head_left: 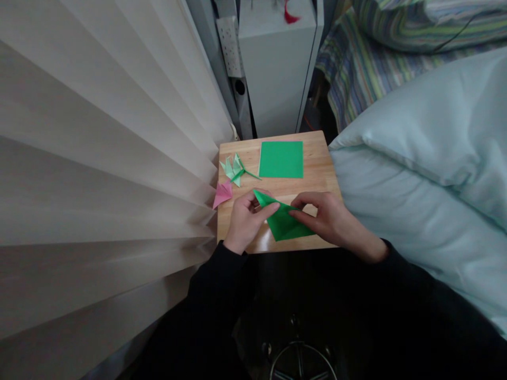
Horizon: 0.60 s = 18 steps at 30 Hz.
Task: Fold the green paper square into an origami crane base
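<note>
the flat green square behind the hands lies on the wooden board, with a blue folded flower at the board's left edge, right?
Not quite: the folded flower at the left edge is pink, not blue, as the head view shows. The flat green square does lie on the wooden board behind the hands.

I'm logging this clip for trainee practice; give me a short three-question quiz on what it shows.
1. True or false: both hands touch the folded green paper.
2. What lies flat beyond the hands? A) green paper square B) scissors C) book
3. What colour is the folded piece at the board's left edge?

Key: 1 true, left hand and right hand pinch it. 2 A, the square. 3 Pink.
</note>
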Tool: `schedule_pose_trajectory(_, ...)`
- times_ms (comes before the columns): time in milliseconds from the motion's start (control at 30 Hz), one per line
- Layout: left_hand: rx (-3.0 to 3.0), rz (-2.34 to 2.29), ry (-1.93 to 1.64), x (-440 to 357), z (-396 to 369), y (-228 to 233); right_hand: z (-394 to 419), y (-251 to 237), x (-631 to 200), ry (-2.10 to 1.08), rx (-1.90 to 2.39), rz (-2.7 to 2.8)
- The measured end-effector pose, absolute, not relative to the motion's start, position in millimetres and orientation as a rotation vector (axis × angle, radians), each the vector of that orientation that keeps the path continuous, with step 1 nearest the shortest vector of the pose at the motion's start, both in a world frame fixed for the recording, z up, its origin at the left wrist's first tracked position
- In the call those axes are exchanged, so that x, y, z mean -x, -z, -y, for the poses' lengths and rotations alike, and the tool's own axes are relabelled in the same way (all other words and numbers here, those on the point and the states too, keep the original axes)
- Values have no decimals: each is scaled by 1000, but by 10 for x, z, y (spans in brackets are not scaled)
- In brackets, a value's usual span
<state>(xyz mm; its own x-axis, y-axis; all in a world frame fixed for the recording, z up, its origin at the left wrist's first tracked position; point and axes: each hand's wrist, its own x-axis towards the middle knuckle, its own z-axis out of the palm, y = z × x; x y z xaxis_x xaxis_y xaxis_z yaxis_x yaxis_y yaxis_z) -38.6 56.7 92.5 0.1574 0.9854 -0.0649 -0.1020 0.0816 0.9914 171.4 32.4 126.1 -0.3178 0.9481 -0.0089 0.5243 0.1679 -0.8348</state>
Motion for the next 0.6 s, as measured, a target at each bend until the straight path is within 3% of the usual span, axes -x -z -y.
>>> schedule_pose_trajectory(600, -789, -1146, -1217, 399, -612, -922, -340, -1263, -1762, -1049, 1339, 2029)
